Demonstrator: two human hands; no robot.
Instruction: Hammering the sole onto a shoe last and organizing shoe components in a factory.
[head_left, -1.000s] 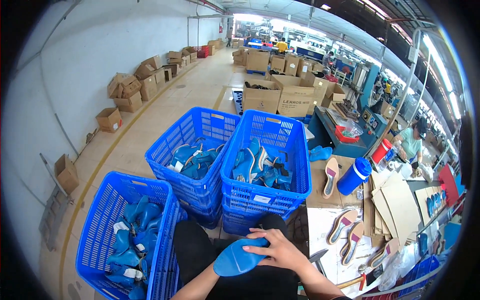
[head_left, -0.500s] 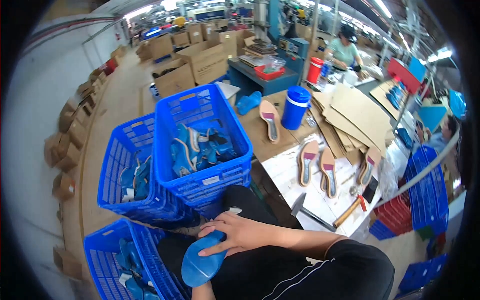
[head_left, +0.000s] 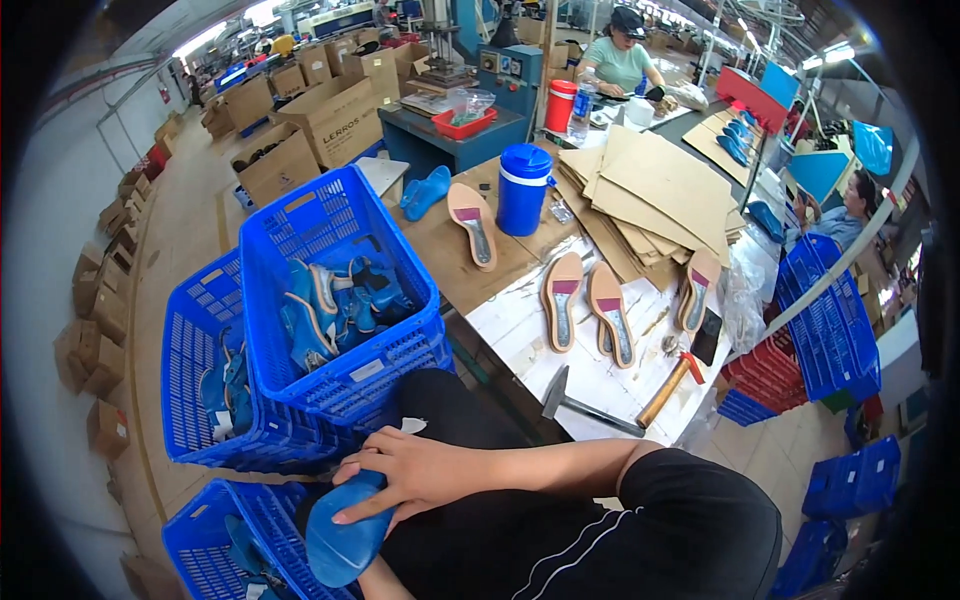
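Over my lap, a blue shoe upper with a rounded toe and a pale line across it is tilted toward me. My right hand is closed on it, one finger lying across its blue surface and the others curled around its far end. My left hand is hidden beneath the upper; only its wrist shows at the lower edge, so its fingers cannot be made out. Just beyond, a blue crate holds several blue shoe uppers. More lie in the crate at lower left.
On the table at right lie several shoe soles, a hammer, another wooden-handled tool, a blue jug and stacked cardboard sheets. A second blue crate stands at left. Across the table sits a person.
The view has turned, so crates and table sit further left in it. My right hand stays on the blue shoe upper, with only a slight shift of its fingers.
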